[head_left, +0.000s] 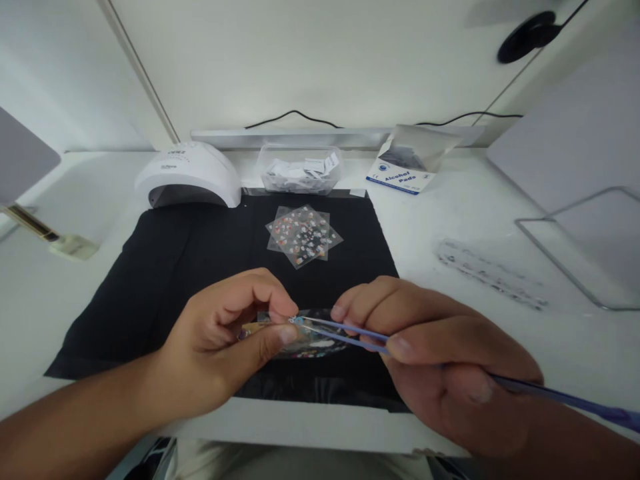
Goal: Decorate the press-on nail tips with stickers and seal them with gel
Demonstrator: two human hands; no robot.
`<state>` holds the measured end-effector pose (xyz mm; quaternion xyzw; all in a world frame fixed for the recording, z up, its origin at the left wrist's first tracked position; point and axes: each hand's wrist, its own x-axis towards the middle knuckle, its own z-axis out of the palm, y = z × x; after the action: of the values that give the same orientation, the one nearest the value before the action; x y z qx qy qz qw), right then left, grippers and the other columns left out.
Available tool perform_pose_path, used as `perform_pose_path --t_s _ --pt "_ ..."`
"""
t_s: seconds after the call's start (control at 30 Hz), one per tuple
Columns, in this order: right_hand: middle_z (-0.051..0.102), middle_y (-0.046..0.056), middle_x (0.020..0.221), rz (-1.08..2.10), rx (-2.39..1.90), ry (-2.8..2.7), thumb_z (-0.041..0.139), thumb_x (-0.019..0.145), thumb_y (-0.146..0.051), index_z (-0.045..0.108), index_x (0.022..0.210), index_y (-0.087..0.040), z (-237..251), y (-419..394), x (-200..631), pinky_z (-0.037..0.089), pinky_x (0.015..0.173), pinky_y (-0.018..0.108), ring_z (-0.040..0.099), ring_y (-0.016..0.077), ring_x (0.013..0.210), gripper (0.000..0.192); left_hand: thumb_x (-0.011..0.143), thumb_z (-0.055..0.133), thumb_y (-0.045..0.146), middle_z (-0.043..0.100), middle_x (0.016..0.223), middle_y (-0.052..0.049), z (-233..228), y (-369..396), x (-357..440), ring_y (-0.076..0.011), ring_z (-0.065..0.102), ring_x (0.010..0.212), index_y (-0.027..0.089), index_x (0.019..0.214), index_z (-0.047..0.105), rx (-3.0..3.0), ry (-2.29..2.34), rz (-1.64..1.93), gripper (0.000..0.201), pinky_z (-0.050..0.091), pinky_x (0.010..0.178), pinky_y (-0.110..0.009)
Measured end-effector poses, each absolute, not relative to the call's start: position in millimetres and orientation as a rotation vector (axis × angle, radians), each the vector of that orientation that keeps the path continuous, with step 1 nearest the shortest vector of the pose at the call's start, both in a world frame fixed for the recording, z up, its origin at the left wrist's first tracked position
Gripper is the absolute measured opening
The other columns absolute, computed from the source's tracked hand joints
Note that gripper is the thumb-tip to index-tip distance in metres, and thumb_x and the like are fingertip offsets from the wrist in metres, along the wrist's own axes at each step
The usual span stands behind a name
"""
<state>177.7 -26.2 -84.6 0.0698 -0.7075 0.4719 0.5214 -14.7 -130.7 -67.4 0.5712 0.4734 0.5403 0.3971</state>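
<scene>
Nearest the camera, 2 hands meet low over the front edge of a black mat (165,267) on the white bench (450,220). The right hand (440,360) pinches a pair of blue tweezers (340,333) between thumb and fingers, their long arms running back past the wrist to the lower right. The tweezer tips reach left and touch the left hand (225,347), whose thumb and forefinger are pressed together on a small piece too tiny to make out. Just under both hands lies a clear sticker sheet (315,343) with coloured specks, flat on the mat.

Further up the mat, well apart from the hands, a small fan of sticker sheets (303,235) rests near its far edge. Beyond the mat stand, left to right, a white nail lamp (189,173), a clear plastic box (301,169) of small white packets and an opened box marked Alcohol Pads (407,170). On the right of the bench lie a pale clear strip (487,273) and a bent wire frame (575,257). At the back, a black cable (295,117) runs along the wall.
</scene>
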Motion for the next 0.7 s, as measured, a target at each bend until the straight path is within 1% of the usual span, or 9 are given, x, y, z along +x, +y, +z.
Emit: perform_pose_path --t_s 0.2,0.43,0.57,0.7 --pt "0.065 0.009 0.075 1.153 0.157 -1.696 0.049 0.096 -0.025 0.073 0.109 -0.013 -81.7 -26.6 176.7 0.061 0.064 0.046 0.064 0.0225 0.069 0.029 0.089 0.065 0.009 0.062 0.086 0.0 -70.4 -132.1 -15.8 -0.0103 0.06 0.076 0.021 0.093 0.065 1.472 1.213 1.355 0.013 0.05 0.066 -0.019" --pt "0.065 0.009 0.075 1.181 0.126 -1.725 0.049 0.097 -0.029 0.073 0.11 -0.017 -79.3 -27.8 180.0 0.061 0.065 0.046 0.065 0.0225 0.071 0.029 0.089 0.065 0.01 0.061 0.085 0.001 -71.5 -133.1 -16.2 -0.0108 0.059 0.076 0.024 0.094 0.065 1.484 1.201 1.352 0.014 0.049 0.066 -0.02" --pt "0.066 0.009 0.075 1.16 0.104 -1.737 0.051 0.097 -0.03 0.073 0.109 -0.017 -77.8 -27.7 180.8 0.061 0.065 0.047 0.065 0.0224 0.07 0.028 0.089 0.065 0.011 0.06 0.085 0.001 -70.6 -132.8 -15.8 -0.0107 0.059 0.075 0.023 0.093 0.064 1.461 1.206 1.355 0.013 0.049 0.064 -0.019" --pt "0.065 0.009 0.074 1.156 0.128 -1.716 0.05 0.096 -0.027 0.073 0.108 -0.015 -77.7 -27.5 178.6 0.061 0.064 0.046 0.064 0.0224 0.069 0.029 0.089 0.065 0.011 0.06 0.085 0.0 -70.7 -132.9 -15.6 -0.0108 0.059 0.075 0.021 0.094 0.064 1.478 1.213 1.35 0.012 0.049 0.064 -0.02"
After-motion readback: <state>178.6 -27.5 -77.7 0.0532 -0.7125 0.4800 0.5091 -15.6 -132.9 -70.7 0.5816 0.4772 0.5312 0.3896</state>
